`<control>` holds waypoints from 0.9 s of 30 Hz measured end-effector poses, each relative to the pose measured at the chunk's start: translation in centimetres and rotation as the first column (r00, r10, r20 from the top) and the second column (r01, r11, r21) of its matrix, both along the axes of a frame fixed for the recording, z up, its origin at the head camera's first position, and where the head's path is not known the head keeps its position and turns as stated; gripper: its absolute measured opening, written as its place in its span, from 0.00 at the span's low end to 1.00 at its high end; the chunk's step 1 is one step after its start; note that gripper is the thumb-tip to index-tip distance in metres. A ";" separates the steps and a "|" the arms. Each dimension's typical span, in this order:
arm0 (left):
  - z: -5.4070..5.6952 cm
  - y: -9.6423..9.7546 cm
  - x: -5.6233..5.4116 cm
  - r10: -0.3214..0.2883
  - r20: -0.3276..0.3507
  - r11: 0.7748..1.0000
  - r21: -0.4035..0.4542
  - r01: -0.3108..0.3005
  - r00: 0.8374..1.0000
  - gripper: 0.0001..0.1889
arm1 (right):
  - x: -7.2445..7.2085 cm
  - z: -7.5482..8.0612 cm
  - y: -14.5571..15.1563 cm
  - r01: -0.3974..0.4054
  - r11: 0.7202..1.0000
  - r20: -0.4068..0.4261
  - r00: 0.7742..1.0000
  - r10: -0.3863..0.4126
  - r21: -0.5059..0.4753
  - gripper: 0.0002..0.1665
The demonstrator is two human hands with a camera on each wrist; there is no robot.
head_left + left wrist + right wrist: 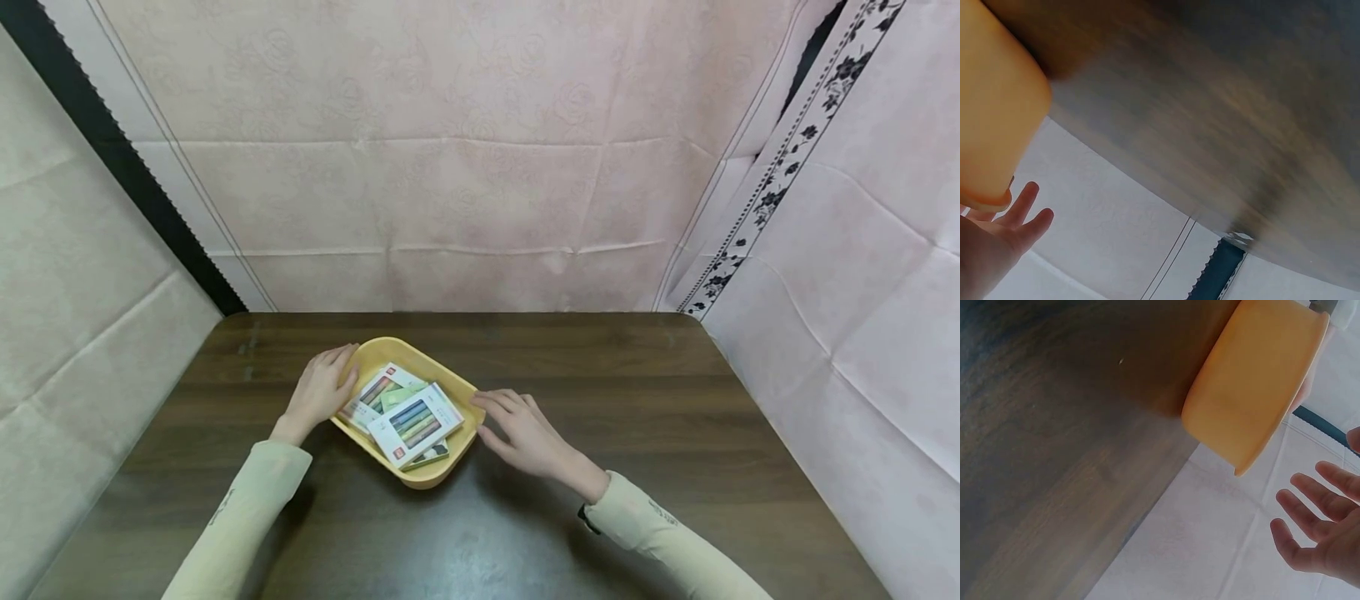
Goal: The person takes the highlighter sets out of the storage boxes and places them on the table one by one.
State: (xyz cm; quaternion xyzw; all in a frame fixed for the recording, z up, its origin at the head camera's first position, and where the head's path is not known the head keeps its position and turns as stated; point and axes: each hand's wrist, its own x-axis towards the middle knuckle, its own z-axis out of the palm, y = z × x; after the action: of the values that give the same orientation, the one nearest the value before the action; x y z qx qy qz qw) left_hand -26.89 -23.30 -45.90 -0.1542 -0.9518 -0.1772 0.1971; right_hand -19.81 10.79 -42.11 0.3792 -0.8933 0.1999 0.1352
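A yellow tub (426, 479) is sitting at an angle on the brown table (600, 400), & flat boxes are lying inside it. The top box (416, 425), white w/ a window, is showing a row of coloured sticks & lying toward the tub's R side. A second box (377, 392), also white w/ a window, is lying partly under it, toward the tub's L side. A green packet (399, 395) is poking out btwn the two, & a dark patterned piece (435, 453), too small to ID, is peeking out nr the tub's near edge.

The L hand (318, 392) is hovering at the tub's L end, fingers parted & mostly straight, thumb by the rim; can't tell if it's touching. The R hand (528, 437) is hanging just beside the tub's R end, fingers spread & loosely bent; the R wrist view is showing a gap btwn them & the tub.

Pale sleeves (243, 508) are covering both arms on the tub's near side. Pale cloth (465, 200) is hanging beyond the tub.
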 end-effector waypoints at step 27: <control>0.3 0.2 0.1 0.056 0.172 0.996 -0.079 -0.042 0.984 0.25 | -1.1 0.1 -1.0 -0.030 1.000 -0.064 0.997 0.030 0.004 0.22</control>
State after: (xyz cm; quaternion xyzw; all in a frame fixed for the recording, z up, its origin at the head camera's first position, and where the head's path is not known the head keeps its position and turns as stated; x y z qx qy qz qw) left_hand -26.74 -23.15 -45.61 -0.1219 -0.9749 -0.1492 0.1116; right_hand -20.96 9.83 -42.05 0.3990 -0.8830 0.1885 0.1602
